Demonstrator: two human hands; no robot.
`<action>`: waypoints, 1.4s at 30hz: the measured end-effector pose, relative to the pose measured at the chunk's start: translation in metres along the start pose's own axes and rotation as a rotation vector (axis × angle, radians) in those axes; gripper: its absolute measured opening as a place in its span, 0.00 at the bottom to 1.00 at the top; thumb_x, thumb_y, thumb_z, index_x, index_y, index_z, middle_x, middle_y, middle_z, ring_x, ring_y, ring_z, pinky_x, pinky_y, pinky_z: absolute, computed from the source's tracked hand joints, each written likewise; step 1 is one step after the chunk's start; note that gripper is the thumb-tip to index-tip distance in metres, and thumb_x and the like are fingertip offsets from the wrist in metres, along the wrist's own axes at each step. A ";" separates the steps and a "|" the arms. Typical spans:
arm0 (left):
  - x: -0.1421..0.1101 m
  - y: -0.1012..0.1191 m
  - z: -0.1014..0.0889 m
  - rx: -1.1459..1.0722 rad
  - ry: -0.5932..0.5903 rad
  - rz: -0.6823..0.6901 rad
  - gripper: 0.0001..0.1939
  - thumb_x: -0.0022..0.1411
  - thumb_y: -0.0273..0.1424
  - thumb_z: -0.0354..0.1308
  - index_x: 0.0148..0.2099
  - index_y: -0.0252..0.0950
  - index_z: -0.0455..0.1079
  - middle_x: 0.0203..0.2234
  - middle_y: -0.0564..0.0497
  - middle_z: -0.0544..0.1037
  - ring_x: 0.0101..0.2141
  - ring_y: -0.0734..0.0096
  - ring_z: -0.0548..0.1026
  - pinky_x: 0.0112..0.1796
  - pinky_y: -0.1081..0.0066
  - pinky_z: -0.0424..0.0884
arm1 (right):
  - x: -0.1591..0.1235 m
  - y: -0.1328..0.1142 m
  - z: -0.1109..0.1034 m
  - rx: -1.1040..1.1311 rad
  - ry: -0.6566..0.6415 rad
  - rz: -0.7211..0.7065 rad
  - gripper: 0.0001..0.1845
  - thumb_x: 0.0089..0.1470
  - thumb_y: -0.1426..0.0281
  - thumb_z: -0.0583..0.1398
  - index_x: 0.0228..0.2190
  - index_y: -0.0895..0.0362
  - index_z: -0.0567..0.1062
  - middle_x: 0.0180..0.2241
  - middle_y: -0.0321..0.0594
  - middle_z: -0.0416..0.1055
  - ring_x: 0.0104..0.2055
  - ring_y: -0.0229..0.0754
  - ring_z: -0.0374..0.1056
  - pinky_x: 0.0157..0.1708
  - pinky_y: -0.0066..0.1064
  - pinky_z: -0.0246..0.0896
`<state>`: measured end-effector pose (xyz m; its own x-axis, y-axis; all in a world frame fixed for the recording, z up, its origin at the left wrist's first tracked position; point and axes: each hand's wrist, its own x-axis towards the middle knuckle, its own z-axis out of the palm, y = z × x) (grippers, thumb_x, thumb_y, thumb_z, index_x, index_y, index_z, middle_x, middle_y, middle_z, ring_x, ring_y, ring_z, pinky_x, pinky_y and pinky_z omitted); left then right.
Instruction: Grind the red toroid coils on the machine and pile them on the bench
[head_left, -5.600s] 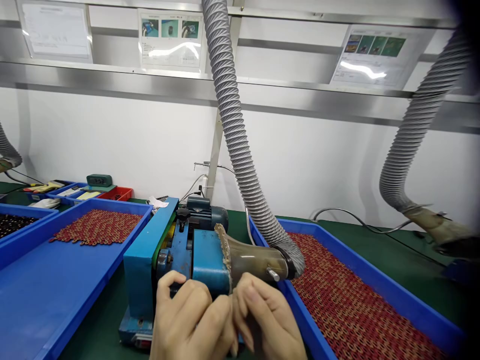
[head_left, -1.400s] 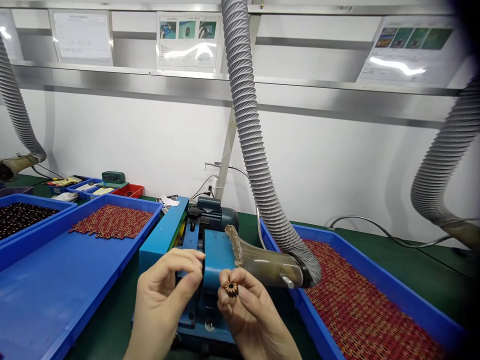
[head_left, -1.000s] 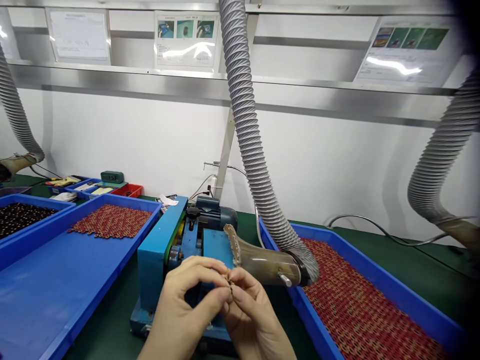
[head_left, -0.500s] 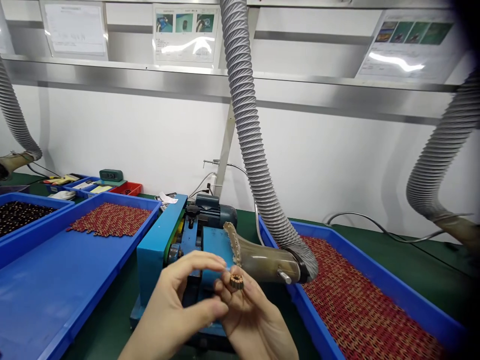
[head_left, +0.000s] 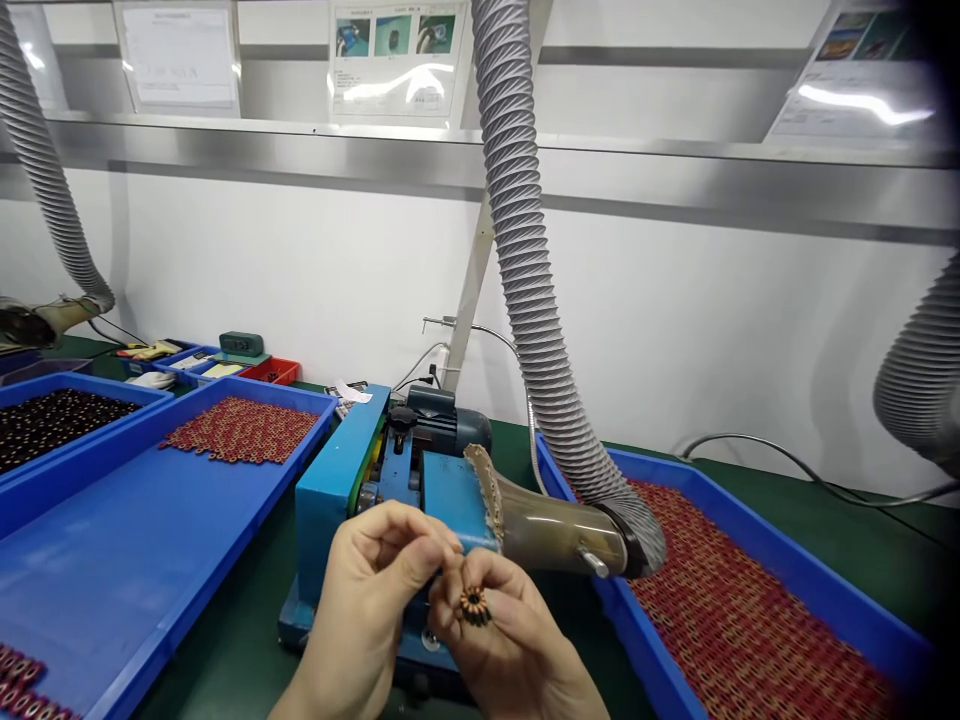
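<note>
Low and near in the view, right hand (head_left: 510,650) pinching a small wound coil (head_left: 474,604) between thumb and fingers (head_left: 501,606), ring face turned up toward the camera. Left hand (head_left: 375,590) close beside it on the left, fingers curled with thumb (head_left: 414,563) and forefinger drawn together, tips just at the coil's left edge; actual contact with the coil hard to tell. Both hands raised in front of a blue machine (head_left: 352,500) standing on the green tabletop (head_left: 225,650), coil clear of the machine and of the tabletop. Just right of the machine's head, a translucent hood (head_left: 555,525) joined to a grey ribbed hose (head_left: 525,250) rising to the top of the view. Further right, a blue tray (head_left: 847,600) packed with red coils (head_left: 720,620). Left of the machine, another blue tray (head_left: 112,590) with a patch of red coils at its far end and a few at its near left corner. Further left, a third tray (head_left: 112,385) of darker parts. Along the far wall, small bins (head_left: 262,370) and posted sheets (head_left: 394,55).
</note>
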<state>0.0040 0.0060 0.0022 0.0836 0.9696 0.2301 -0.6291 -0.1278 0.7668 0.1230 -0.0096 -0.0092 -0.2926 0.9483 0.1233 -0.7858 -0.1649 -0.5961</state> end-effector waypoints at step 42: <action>-0.002 0.017 -0.016 0.496 -0.094 0.172 0.03 0.55 0.33 0.67 0.34 0.42 0.80 0.35 0.51 0.82 0.48 0.61 0.73 0.50 0.70 0.65 | 0.002 -0.003 0.001 -0.111 0.028 -0.076 0.10 0.42 0.75 0.74 0.26 0.62 0.78 0.25 0.37 0.74 0.24 0.34 0.71 0.27 0.21 0.69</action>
<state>-0.0194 0.0051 0.0049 0.0950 0.9059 0.4126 -0.2004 -0.3886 0.8993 0.1244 -0.0076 -0.0068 -0.2178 0.9644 0.1502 -0.7397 -0.0627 -0.6700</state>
